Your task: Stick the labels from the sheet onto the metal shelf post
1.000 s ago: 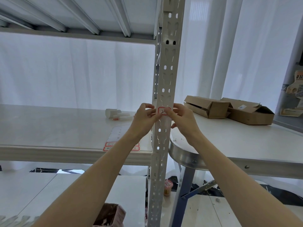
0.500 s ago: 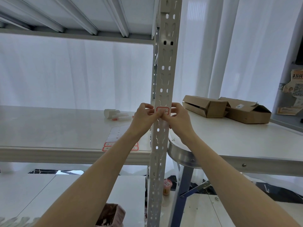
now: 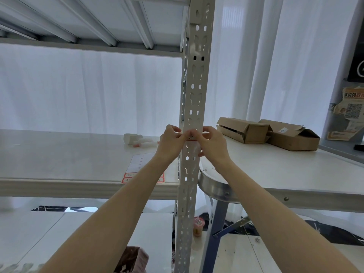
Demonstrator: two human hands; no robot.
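Note:
A perforated grey metal shelf post (image 3: 194,91) runs upright through the middle of the view. A small red-bordered label (image 3: 191,139) lies against the post's front, mostly hidden under my fingers. My left hand (image 3: 171,143) and my right hand (image 3: 211,144) meet on the post, thumbs and fingertips pressing on the label from both sides. The label sheet (image 3: 137,166) lies flat on the shelf (image 3: 59,154) to the left, behind my left forearm, with red-bordered labels left along its near edge.
Small white and red items (image 3: 136,140) lie further back on the shelf. Two open cardboard boxes (image 3: 267,133) sit on the white table (image 3: 285,170) to the right. An upper shelf (image 3: 94,22) hangs overhead. White curtains fill the background.
My thumbs have slid over the label, which showed plainly between my fingers before and is now nearly covered. The view has tilted slightly.

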